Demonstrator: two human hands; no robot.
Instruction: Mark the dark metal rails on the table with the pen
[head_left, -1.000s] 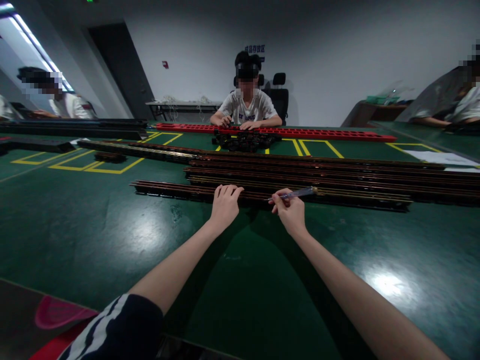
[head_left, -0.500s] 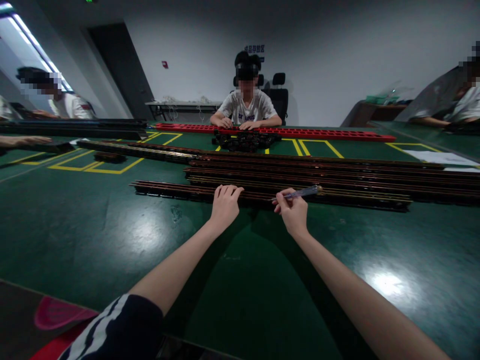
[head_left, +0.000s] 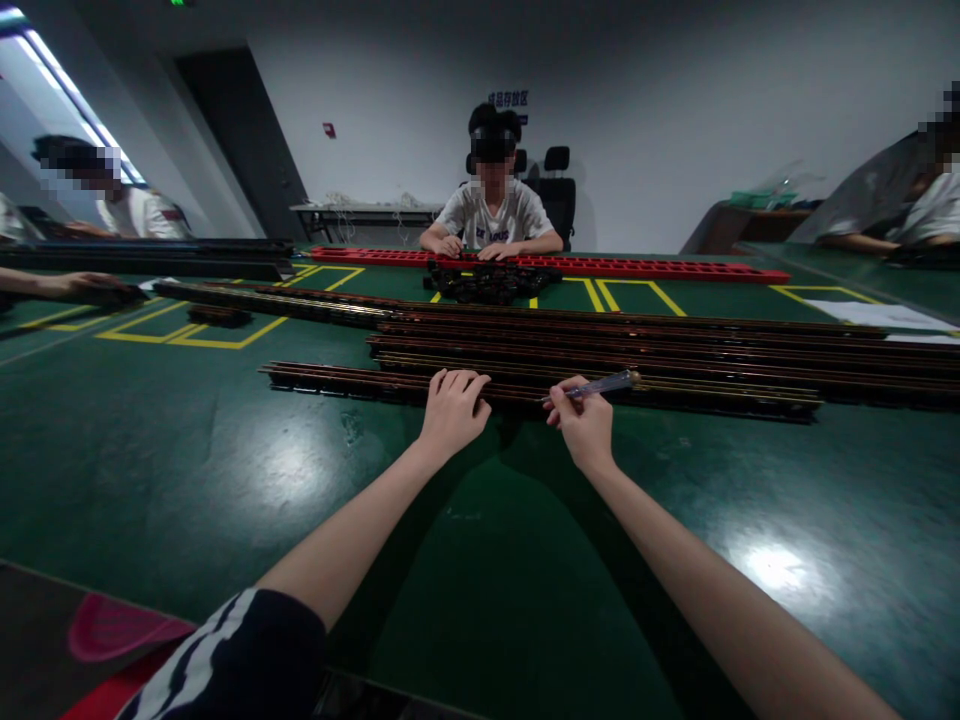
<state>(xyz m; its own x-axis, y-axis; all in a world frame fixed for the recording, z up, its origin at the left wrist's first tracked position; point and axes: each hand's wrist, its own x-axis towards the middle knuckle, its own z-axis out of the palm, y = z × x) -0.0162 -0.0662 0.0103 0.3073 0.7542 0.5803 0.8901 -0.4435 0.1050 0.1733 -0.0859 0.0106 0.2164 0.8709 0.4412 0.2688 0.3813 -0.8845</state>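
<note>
My left hand (head_left: 453,408) rests on the nearest long dark rail (head_left: 337,381), its fingers curled over the rail's top edge. My right hand (head_left: 582,420) is closed around a thin blue-handled tool (head_left: 600,385) that points right, just above the same rail. Several more dark rails (head_left: 637,345) lie side by side behind it on the green table (head_left: 225,460).
A person in a white shirt (head_left: 495,215) sits across the table behind a long red strip (head_left: 675,268) and a pile of black parts (head_left: 487,282). Other people sit at the far left and far right. Another person's hand (head_left: 75,285) lies at the left edge. Papers (head_left: 877,316) lie at right.
My hands have barely moved; the left hand shifted slightly right along the rail. Another person's hand has come in at the left edge of the table.
</note>
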